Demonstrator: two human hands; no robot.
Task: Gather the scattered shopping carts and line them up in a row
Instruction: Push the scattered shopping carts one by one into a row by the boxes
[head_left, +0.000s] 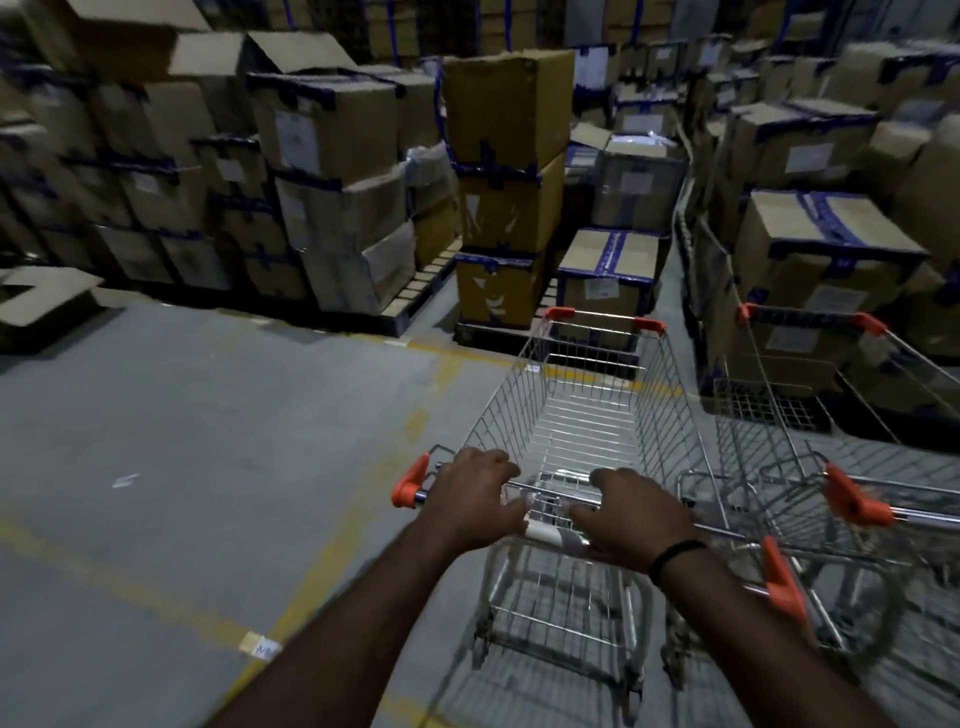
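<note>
A wire shopping cart (587, 410) with orange corner caps stands right in front of me, its basket empty. My left hand (475, 499) and my right hand (636, 514) both grip its handle bar, fingers curled over it. A black band sits on my right wrist. A second wire cart (810, 436) stands close on the right, side by side with the first, its orange handle cap (852, 499) near my right hand. Its right part runs out of view.
Stacked cardboard boxes (332, 171) on pallets wall off the far side. A tall box stack (506, 182) and a low box (608, 275) stand just beyond the cart's nose. More boxes (826, 260) sit behind the right cart. Grey floor (182, 415) with yellow lines spreads left.
</note>
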